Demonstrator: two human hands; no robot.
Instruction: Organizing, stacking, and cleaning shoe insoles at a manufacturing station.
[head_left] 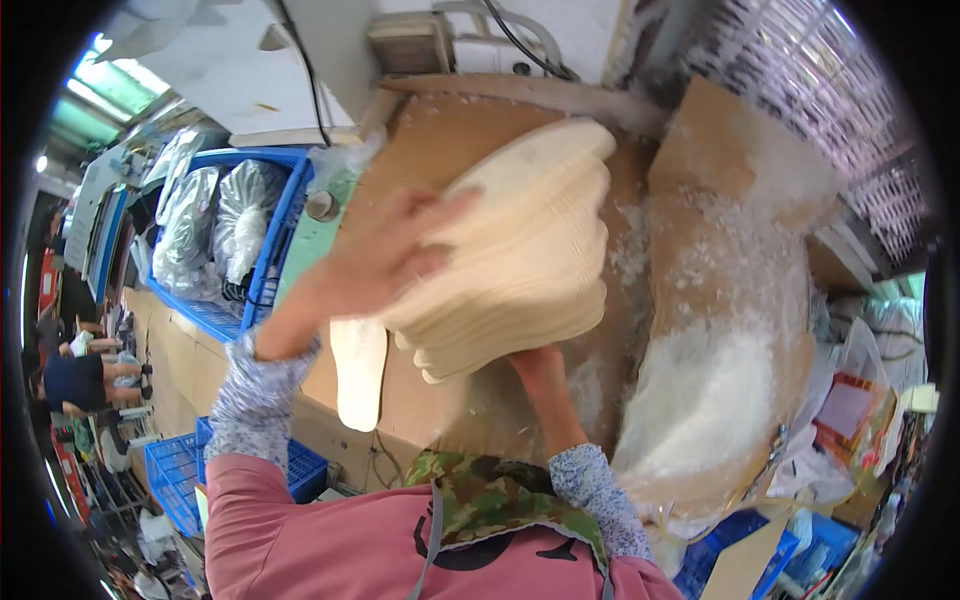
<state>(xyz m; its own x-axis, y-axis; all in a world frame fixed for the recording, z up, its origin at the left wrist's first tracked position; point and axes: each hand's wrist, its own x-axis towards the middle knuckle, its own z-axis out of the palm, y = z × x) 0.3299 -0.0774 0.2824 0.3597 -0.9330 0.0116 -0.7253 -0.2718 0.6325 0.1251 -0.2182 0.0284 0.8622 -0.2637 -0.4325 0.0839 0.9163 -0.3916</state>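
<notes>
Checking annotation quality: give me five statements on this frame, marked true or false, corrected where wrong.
1. The right hand is at the underside of the sole-shaped stack. True.
2. The blue crate holds plastic-wrapped bundles. True.
3. The left hand is inside that crate. False: it is at the stack's left side, blurred.
4. A single sole-shaped piece shows left of the stack. True.
5. The white heap is left of the stack. False: it is to the right.
</notes>
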